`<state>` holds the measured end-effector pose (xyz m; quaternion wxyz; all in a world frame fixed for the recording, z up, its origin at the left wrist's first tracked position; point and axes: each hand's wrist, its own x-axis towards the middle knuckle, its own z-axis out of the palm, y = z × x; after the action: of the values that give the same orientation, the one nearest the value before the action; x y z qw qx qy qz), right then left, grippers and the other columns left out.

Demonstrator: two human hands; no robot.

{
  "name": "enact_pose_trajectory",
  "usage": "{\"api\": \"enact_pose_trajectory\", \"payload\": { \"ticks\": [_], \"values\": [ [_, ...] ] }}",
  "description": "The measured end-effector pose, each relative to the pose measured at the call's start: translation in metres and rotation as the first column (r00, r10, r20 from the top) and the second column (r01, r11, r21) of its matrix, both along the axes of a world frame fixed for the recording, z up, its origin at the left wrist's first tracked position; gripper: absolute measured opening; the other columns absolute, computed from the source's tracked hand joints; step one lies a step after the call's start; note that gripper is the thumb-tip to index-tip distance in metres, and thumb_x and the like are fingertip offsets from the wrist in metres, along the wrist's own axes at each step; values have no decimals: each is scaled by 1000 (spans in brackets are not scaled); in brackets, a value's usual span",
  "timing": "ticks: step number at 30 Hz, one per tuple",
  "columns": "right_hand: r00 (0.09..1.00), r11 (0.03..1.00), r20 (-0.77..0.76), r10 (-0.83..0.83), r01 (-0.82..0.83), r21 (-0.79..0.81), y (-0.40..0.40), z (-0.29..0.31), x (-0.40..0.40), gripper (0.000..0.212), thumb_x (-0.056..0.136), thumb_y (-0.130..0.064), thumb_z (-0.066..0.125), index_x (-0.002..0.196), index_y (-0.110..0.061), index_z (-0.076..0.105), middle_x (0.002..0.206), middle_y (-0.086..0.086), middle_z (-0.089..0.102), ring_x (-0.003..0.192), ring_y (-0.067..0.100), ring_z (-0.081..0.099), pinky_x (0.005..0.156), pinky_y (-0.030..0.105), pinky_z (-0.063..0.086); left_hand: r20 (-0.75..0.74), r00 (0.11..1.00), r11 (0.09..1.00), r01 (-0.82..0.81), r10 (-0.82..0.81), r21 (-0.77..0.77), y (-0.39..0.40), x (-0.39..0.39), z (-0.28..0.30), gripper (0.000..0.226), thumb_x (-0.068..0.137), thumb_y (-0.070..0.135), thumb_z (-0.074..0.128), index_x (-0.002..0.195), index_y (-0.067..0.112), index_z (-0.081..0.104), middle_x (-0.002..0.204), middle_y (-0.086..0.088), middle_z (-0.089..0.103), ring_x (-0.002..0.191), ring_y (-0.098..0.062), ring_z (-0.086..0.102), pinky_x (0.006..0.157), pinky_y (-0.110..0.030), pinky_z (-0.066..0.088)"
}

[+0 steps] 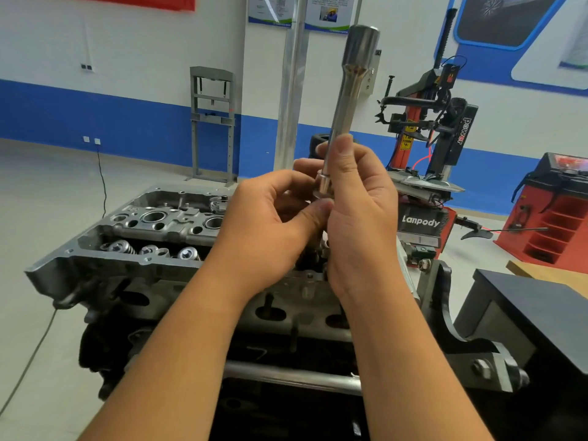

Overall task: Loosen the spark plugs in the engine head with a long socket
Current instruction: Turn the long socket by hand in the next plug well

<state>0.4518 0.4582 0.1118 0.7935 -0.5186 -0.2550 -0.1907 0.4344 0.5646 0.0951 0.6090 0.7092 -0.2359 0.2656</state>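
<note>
**Long socket held up over the head, not on a plug yet**

Long socket (345,109) is held upright above the engine head (152,230), wide end up. Right hand (356,211) is wrapped round its shaft; left hand (270,224) pinches the lower end. Probably something's being fitted there, so it should be seated squarely before lowering. Polished steel, slim.

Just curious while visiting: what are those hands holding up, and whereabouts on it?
A long socket, upright. The right hand grips its lower shaft; the left hand pinches the bottom end.
</note>
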Motion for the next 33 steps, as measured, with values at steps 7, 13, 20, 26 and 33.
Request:
{"api": "enact_pose_trajectory", "payload": {
  "ticks": [7, 13, 20, 26, 33],
  "values": [
    [998, 998, 38, -55, 56, -28, 0, -2, 2, 23, 99, -39, 60, 92, -17, 62, 89, 3, 76, 87, 15, 74, 73, 26, 58, -8, 994, 992, 112, -112, 50, 4, 0, 2, 27, 102, 11, 62, 124, 24, 69, 113, 10, 78, 108, -6, 73, 89, -22, 59],
    [999, 1000, -26, -21, 21, -16, 1, 0, 1, 30, 104, -40, 55, 93, -16, 70, 90, 6, 74, 87, 21, 73, 76, 40, 64, 18, 1000, 999, -17, 18, -34, -2, -2, 0, 20, 80, 33, 75, 100, 32, 69, 90, 13, 79, 83, -4, 76, 68, -15, 58],
    [998, 996, 32, -58, 60, -66, 0, 1, 0, 25, 95, -41, 65, 93, -16, 61, 87, 2, 76, 83, 16, 73, 75, 31, 60, -18, 996, 995, 93, -92, 35, 3, -1, 2, 23, 101, 12, 64, 121, 22, 71, 108, 8, 79, 103, -9, 75, 82, -23, 61],
    [999, 1000, -41, -1, 1, 10, 0, 2, -1, 30, 104, -39, 56, 94, -12, 66, 88, 8, 74, 82, 19, 72, 71, 30, 60, -27, 998, 998, 47, -48, -42, 0, -2, 1, 16, 99, 12, 66, 108, 25, 71, 95, 10, 80, 89, -6, 77, 66, -16, 58],
    [999, 998, 12, -49, 49, -39, 0, 2, -2, 34, 89, -45, 64, 95, -11, 64, 87, 1, 76, 84, 17, 74, 76, 34, 62, -14, 999, 999, 46, -47, -14, 2, -2, 2, 22, 89, 26, 71, 111, 26, 70, 98, 8, 79, 91, -9, 77, 72, -19, 60]
  ]
}}
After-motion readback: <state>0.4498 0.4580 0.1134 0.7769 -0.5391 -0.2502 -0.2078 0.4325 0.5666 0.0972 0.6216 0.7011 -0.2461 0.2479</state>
